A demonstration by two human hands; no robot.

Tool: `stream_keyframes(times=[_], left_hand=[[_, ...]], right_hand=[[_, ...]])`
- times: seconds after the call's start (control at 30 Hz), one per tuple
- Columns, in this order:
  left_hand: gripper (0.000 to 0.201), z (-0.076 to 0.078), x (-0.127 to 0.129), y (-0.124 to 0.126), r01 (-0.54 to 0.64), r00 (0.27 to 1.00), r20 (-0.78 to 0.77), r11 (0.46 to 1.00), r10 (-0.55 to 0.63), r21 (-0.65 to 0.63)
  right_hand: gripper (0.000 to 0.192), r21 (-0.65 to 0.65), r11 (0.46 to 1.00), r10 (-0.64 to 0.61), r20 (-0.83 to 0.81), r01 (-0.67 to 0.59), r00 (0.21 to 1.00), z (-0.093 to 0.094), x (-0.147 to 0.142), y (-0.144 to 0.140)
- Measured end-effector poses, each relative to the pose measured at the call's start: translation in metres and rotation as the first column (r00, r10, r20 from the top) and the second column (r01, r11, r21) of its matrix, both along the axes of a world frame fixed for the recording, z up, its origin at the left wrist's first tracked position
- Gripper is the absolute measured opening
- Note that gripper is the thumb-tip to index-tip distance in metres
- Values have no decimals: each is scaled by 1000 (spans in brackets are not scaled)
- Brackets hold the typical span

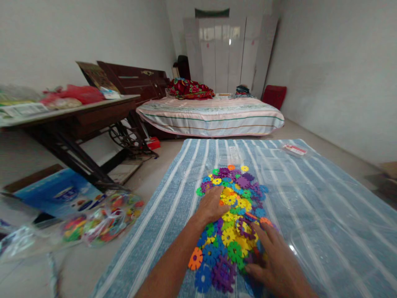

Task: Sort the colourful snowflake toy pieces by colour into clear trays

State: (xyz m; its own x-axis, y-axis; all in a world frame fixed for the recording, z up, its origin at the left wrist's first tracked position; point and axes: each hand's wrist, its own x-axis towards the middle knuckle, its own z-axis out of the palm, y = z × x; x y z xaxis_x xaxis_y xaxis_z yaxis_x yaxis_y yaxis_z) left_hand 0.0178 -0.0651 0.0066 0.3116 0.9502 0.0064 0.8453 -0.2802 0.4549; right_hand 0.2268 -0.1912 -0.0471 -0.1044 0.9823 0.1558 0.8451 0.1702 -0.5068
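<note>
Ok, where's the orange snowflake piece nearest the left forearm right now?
The orange piece lies on the striped cloth at the pile's near-left edge, just right of the left forearm, with blue pieces beside it.

A bedroom in a home. At the upper centre of the frame a bed with a striped cover stands against a dark wooden headboard, with a red patterned quilt bundled on it. Behind it, at the top of the frame, a glossy white wardrobe fills the far wall. At the left a treadle sewing-machine table carries bags and papers. A blue striped cloth lies spread on the bare floor in the foreground.
</note>
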Motion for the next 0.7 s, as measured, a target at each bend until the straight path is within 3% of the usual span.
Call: stream_keyframes(times=[0.07, 0.2, 0.37, 0.53, 0.7], left_hand=[[70, -3, 13, 3, 21, 1000, -15, 1000, -21, -7], [66, -5, 35, 6, 108, 986, 127, 994, -107, 0], [65, 8, 23, -6, 159, 941, 304, 987, -148, -13], [67, 20, -19, -42, 107, 993, 47, 994, -107, -8], [99, 10, -43, -95, -1, 995, -95, 998, -5, -66]], right_hand=[[87, -12, 1000, 15, 65, -14, 998, -3, 0, -7], [80, 39, 997, 68, 49, -70, 996, 1, -10, 5], [62, 131, 991, 19, -144, 0, 989, -3, -25, 39], [54, 94, 990, -53, -448, 106, 892, -5, -34, 73], [37, 35, 984, -112, -633, 172, 766, 10, -41, 114]])
